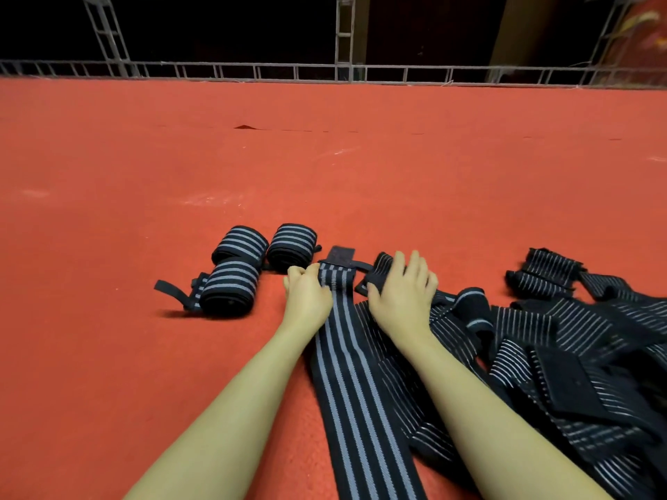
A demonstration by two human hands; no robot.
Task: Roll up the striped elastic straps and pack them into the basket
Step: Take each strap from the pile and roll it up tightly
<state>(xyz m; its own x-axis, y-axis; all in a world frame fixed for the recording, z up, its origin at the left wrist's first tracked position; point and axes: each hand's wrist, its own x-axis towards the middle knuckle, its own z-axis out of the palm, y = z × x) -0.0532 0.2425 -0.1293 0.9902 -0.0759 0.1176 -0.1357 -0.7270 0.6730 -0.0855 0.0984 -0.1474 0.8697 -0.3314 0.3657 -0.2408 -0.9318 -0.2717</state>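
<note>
Lying flat on the red floor (325, 167), the striped strap (346, 355) runs from 6 o'clock up to the hands. Its far end is pinched by the left hand (306, 294), fingers curled; the right hand (404, 294) is spread over the unrolled pile (559, 355) at 3 o'clock. Three finished rolls (249, 265) sit at 10 o'clock. The strap is judged soft, light, springy; it is best taken at that end. No basket is seen.

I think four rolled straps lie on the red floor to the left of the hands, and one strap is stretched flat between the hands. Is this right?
Not quite: the head view shows three rolled straps, not four, on the red floor left of the hands. One flat strap does lie between the left hand and right hand.
</note>
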